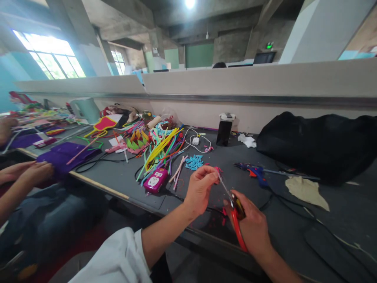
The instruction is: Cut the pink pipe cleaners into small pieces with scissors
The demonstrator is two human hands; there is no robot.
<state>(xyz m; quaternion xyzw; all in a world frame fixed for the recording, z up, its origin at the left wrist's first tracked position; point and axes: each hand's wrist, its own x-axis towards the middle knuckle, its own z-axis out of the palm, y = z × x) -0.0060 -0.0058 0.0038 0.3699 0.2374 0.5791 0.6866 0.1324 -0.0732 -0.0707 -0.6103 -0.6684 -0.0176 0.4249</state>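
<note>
My left hand [200, 188] is raised over the grey table [123, 177], fingers pinched on a small pink pipe-cleaner piece [218, 170]. My right hand [252, 226] grips red-handled scissors [235, 214], whose blades point up to the pink piece at my left fingertips. Pink scraps [223, 215] lie on the table beneath both hands. A pile of coloured pipe cleaners [160, 151] lies beyond my left hand, with a pink phone-like gadget [155, 181] beside it.
A blue glue gun [255, 171] lies right of my hands, near a black bag [321, 143] and a beige scrap [306, 191]. A black bottle [225, 129] stands by the partition wall. Another person's hands [29, 173] rest on purple felt [64, 155] at left.
</note>
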